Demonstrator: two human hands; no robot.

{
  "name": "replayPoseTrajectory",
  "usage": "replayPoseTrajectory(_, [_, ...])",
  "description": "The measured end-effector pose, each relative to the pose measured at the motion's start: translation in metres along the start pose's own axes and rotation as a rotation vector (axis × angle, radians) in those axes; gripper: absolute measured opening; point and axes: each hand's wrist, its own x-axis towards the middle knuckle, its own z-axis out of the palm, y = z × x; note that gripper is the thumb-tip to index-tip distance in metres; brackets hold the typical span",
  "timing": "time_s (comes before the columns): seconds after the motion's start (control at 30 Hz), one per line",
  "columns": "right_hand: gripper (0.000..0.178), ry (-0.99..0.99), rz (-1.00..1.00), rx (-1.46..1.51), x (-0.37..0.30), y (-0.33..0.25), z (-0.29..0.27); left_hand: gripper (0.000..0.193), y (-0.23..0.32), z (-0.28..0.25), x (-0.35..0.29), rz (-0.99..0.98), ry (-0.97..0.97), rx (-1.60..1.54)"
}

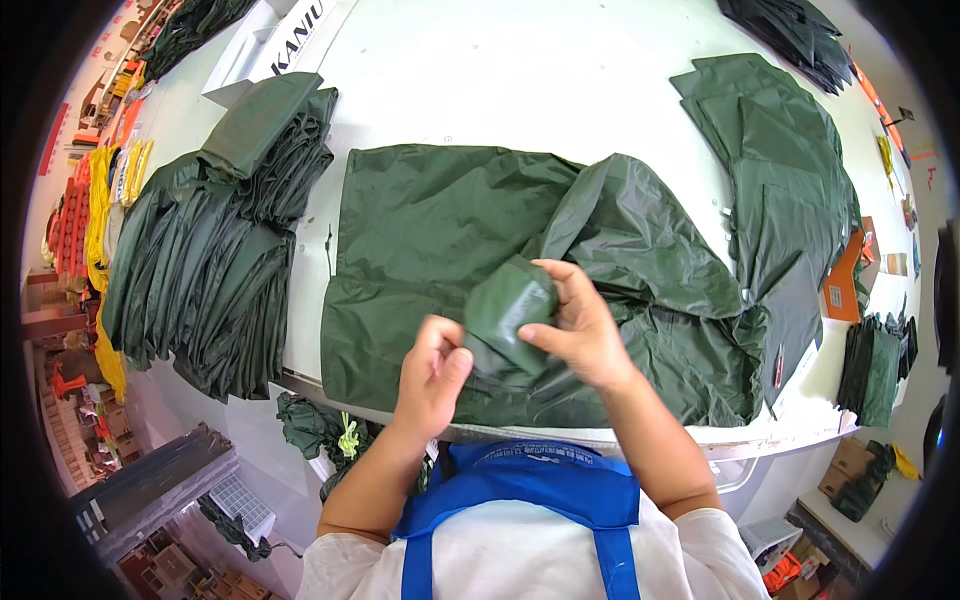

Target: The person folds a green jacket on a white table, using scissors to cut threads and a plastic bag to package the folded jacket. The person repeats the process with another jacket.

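Note:
Both my hands hold a small folded piece of dark green coated fabric, raised over the table's near side. My left hand pinches its lower left edge, thumb against curled fingers. On the other side, my right hand grips it with the thumb in front and the fingers along the upper edge. Beneath lies a large dark green waterproof sheet or garment, flat at the left and rumpled at the right. Its exact kind cannot be made out.
Folded green pieces are heaped at the left. Another layered green stack lies at the right, near an orange box. A white carton stands at the far left of the white table.

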Motion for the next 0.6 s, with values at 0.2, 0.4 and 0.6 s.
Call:
replayPoseTrajectory(0.2, [0.058, -0.095, 0.044, -0.138, -0.04, -0.024, -0.012, 0.097, 0.048, 0.036, 0.031, 0.496, -0.231, 0.429])
replayPoseTrajectory(0.4, [0.083, -0.102, -0.127, -0.547, -0.072, -0.035, -0.024, 0.039, 0.043, 0.063, 0.038, 0.502, -0.324, 0.722])
replayPoseTrajectory(0.6, [0.027, 0.299, -0.38, -0.925, -0.083, -0.015, -0.05, 0.022, 0.019, 0.128, -0.02, 0.922, -0.072, 0.743])
